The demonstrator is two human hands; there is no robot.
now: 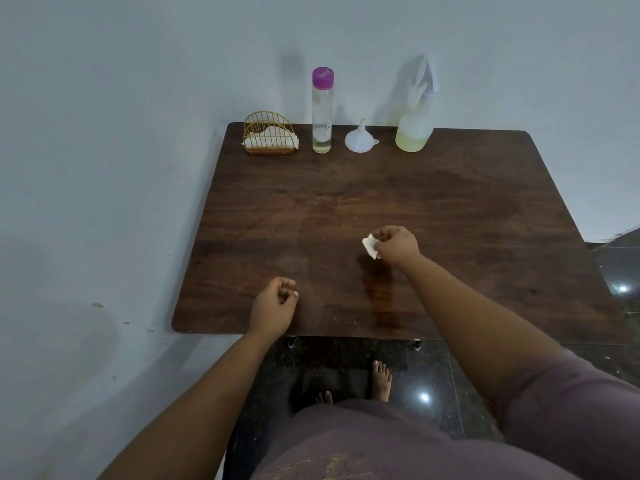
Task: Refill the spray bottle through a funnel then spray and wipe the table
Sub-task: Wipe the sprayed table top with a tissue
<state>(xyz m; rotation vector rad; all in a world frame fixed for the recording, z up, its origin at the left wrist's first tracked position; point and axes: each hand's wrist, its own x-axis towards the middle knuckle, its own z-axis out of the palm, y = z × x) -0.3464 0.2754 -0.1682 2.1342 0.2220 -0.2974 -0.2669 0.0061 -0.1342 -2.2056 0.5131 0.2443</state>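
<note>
- Right hand (pixel 396 244) pinches a small crumpled white tissue (pixel 370 247) between thumb and curled fingers, over the middle of the table (pixel 485 209), slightly toward the near edge. Cannot tell whether the tissue touches the wood or sits just above it.
- Left hand (pixel 275 304) rests by the near left corner, fingers loosely curled, holding nothing.
- A darker wet-looking streak (pixel 379 296) runs from just below the tissue toward the near edge. Judgement: the step in hand is wiping, and this streak is what remains to clear.
- Spray bottle (pixel 415 126) stands upright at the far edge, right of centre, with pale yellow liquid in its lower part and the trigger head on. Judgement: refill appears done.
- Funnel (pixel 360 138) lies wide end down just left of it, spout up. Tall clear bottle (pixel 322 112) with purple cap stands left of the funnel, nearly empty. Gold wire holder (pixel 270 135) with more tissues sits nearest the far left corner.
- Technique note 1: the wad is small. Flatten it under the fingertips so more paper meets the wood, rather than dragging a pinched corner.
- Technique note 2: pull along the streak in 1 pass toward the near edge, then lift, so liquid is not smeared sideways.
- Technique note 3: if the paper looks soaked, take a fresh sheet from the holder with the idle left hand.
- Risk: thin wet tissue may tear and leave shreds.
</note>
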